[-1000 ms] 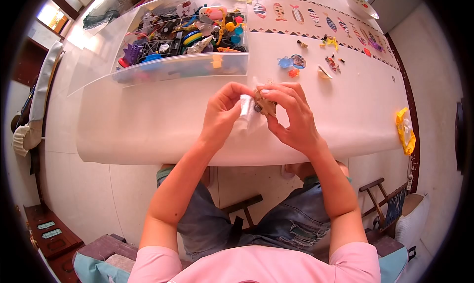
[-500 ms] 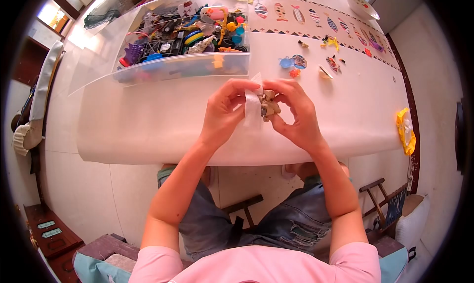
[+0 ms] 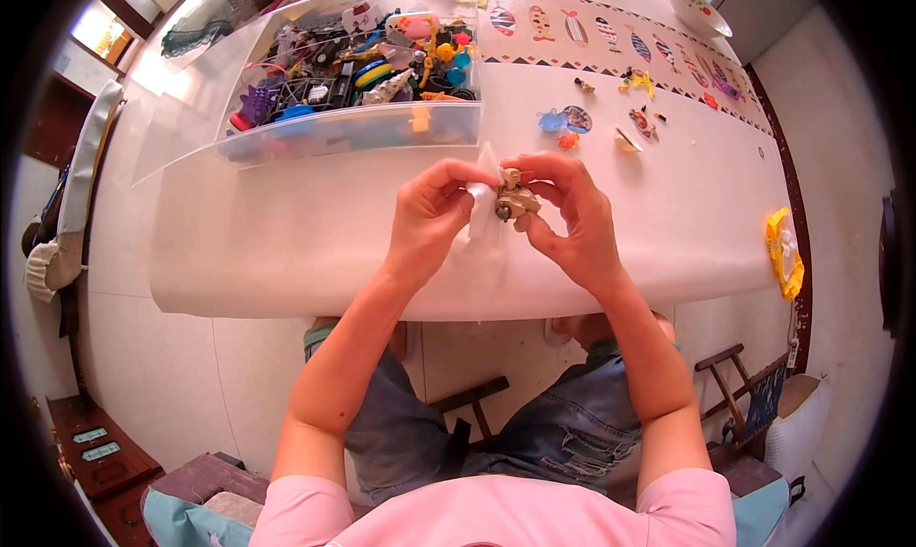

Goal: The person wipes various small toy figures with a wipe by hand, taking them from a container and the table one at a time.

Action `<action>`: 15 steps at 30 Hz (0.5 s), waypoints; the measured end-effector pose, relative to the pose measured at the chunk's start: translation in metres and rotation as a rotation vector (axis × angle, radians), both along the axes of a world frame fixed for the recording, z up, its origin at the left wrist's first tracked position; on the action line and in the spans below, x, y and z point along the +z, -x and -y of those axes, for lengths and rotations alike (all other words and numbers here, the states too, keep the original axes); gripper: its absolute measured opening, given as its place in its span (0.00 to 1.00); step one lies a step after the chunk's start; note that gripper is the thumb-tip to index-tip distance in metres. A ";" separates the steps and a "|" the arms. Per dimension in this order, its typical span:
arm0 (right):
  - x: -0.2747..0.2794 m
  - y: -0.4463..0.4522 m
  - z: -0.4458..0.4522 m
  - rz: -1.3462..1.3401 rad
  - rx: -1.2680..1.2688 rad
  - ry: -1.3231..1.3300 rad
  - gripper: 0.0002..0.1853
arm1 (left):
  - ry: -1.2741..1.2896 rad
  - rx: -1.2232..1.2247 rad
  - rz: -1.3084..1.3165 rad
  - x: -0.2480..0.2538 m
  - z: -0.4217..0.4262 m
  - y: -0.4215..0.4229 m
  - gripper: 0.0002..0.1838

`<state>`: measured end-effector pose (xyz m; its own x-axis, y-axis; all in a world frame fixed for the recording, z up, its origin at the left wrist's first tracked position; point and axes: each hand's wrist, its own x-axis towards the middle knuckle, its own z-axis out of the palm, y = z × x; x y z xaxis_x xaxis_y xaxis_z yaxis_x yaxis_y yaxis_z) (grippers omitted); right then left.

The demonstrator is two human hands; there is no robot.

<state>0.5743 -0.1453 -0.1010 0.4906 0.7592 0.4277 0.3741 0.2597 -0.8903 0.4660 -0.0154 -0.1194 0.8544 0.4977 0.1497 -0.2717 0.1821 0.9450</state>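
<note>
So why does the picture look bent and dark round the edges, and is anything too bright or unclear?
In the head view, the table bows and black surrounds the image, probably a very wide lens; glare whitens the table's far left; the head view also shows the tan figure in the right hand too small for fine detail, and the white tissue half blending into the pale tabletop.

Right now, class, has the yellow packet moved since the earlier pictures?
No, the yellow packet has not visibly shifted in any direction: it lies at the same place by the right-hand edge of the table.
</note>
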 end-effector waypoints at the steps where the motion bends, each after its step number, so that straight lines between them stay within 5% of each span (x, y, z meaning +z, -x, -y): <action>1: 0.000 0.000 0.000 -0.017 0.010 -0.003 0.24 | 0.001 -0.010 0.026 -0.003 -0.001 0.000 0.04; 10: 0.000 0.002 0.000 0.080 -0.032 -0.030 0.25 | -0.034 0.043 0.103 -0.003 0.001 -0.002 0.05; 15: 0.003 0.003 -0.001 0.527 -0.078 -0.039 0.28 | 0.058 -0.021 -0.004 -0.003 -0.001 0.000 0.07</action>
